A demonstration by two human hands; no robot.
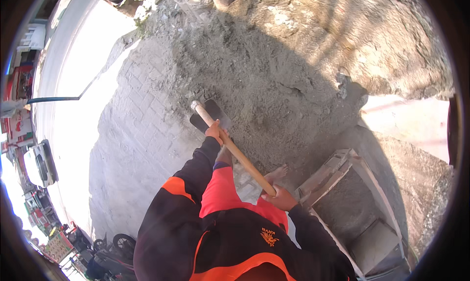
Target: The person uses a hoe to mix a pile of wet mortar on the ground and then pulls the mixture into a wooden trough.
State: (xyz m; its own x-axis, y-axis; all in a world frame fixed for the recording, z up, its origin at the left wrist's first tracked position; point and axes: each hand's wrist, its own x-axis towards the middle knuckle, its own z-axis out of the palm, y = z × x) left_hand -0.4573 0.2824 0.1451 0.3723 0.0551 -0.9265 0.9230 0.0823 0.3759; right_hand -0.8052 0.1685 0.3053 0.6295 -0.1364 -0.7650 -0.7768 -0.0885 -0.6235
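A hoe with a long wooden handle (248,166) slants across my front. Its dark, wide blade (213,110) is at the upper left end, over the edge of a grey sand or mortar heap (274,80). My left hand (215,131) is wrapped round the handle close to the blade. Further down, towards its lower right end, my right hand (280,198) grips the same handle. Whether the blade touches the ground cannot be made out. My bare foot (278,174) rests at the heap's near edge.
Right of me stands a wooden-framed box (364,168) with grey material inside. Paving blocks (142,110) lie to the left, beside a bright road. A parked white vehicle (36,164) and motorcycles (115,251) are further left. Sunlit sand (391,41) rises at the far right.
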